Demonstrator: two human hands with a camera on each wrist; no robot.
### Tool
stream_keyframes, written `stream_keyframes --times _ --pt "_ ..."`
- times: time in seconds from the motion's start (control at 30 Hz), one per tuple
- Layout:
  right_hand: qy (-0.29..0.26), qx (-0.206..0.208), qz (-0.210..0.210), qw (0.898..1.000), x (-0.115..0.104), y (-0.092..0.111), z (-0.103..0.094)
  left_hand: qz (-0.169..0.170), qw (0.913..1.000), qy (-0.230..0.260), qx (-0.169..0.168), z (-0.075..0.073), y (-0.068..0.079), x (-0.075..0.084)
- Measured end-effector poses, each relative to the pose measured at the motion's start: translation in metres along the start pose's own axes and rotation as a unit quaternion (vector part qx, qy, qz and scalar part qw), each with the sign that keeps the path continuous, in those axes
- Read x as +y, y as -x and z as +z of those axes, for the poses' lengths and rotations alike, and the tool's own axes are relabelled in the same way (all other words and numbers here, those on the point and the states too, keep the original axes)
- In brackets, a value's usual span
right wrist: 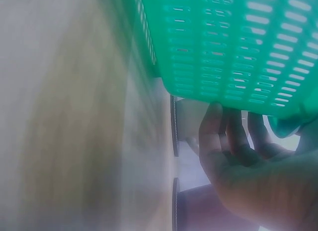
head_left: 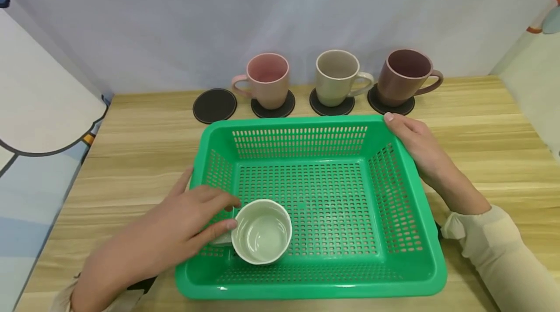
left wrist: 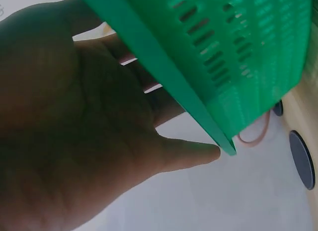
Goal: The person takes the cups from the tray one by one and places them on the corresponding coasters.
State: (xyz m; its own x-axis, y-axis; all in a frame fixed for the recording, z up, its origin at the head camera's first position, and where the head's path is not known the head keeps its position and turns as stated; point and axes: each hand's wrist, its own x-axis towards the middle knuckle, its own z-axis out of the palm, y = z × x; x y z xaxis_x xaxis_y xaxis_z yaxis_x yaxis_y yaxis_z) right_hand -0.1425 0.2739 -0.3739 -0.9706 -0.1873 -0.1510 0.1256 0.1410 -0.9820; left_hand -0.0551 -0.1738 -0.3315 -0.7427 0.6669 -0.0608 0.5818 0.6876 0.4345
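A pale mug stands upright in the front left of a green plastic basket, its handle pointing left. My left hand reaches over the basket's left rim, thumb and fingertips beside the mug near its handle; whether they touch it is hard to tell. In the left wrist view, this hand has spread fingers, partly hidden behind the rim. My right hand grips the basket at its far right corner, thumb on the rim. From the right wrist view, its fingers bend against the basket's outer side.
Behind the basket, a pink mug, a cream mug and a maroon mug stand on black coasters. A bare black coaster lies left of them. A pale cloth wall rises behind the wooden table.
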Motion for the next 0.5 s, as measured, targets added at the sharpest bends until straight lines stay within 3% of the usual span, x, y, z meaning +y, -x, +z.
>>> stream_keyframes --times 0.13,0.3,0.5 --pt "0.007 0.007 0.002 1.000 0.000 0.000 -0.002 -0.012 0.9997 -0.005 -0.020 0.005 0.002 0.004" --pt "0.008 0.015 0.002 1.000 0.000 0.000 -0.002 -0.002 0.9981 -0.050 -0.037 0.010 0.004 0.005" --pt "0.005 0.016 0.002 1.000 0.003 -0.002 0.001 0.019 0.9957 -0.087 -0.025 0.017 0.008 0.004"
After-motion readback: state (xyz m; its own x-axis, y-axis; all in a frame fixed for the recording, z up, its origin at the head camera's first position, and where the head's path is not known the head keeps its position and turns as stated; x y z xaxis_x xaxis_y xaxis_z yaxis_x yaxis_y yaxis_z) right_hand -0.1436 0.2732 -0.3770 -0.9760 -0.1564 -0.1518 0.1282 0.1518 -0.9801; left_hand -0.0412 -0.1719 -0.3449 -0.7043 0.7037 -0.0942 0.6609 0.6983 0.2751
